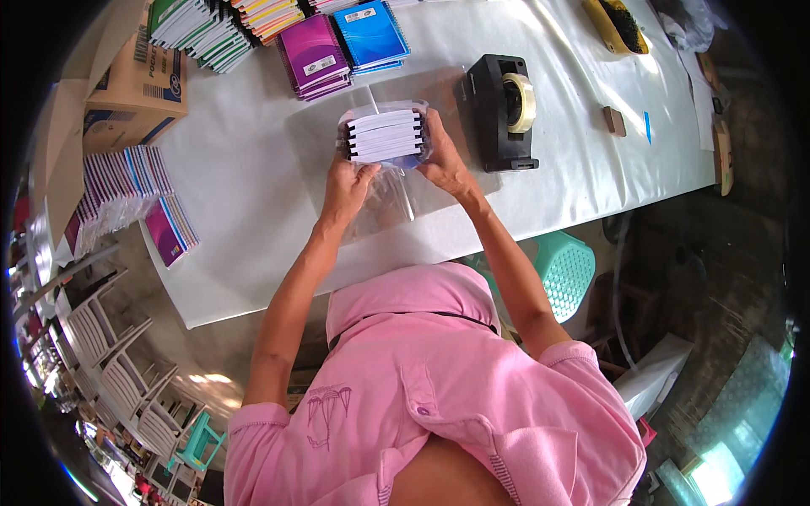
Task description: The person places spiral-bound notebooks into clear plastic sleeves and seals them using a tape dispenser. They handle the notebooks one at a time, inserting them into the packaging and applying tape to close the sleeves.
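Observation:
Between my two hands is a stack of small spiral notebooks (385, 137), its white page edges facing up and clear plastic film around it. My left hand (346, 179) grips the stack's left side, the thumb at its lower edge. On the opposite side, my right hand (445, 160) closes round the film and the stack. Beneath them, clear plastic sheets (371, 211) lie on the table. A black tape dispenser (494, 126) with a roll of tape (521, 103) stands just right of my right hand.
Purple notebooks (314, 55) and blue notebooks (371, 38) are piled at the back, beside green-edged ones (198, 34). Wrapped notebook packs (126, 181) line the left edge near a cardboard box (135, 93). A yellow container (616, 25) and a small brown block (614, 121) lie right.

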{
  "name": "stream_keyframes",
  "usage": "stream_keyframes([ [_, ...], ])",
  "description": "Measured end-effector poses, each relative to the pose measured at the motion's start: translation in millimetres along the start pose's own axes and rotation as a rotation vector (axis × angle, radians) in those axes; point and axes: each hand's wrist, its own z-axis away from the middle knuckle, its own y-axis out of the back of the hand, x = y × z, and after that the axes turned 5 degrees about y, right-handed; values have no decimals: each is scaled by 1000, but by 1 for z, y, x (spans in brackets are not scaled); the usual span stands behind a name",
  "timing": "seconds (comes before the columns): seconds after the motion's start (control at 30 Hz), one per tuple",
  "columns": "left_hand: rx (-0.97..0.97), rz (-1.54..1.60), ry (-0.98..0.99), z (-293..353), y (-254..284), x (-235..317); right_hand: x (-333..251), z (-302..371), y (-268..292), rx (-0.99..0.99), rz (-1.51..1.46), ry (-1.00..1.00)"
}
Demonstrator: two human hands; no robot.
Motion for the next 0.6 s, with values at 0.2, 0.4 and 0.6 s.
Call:
stream_keyframes([
  [0.2,235,222,-233,22,16,26,-17,14,20,119,-136,137],
  [0.4,187,-441,-468,6,31,48,-18,6,6,87,168,259],
  [0.6,94,-753,-599,-7,41,71,-24,-4,9,87,240,318],
])
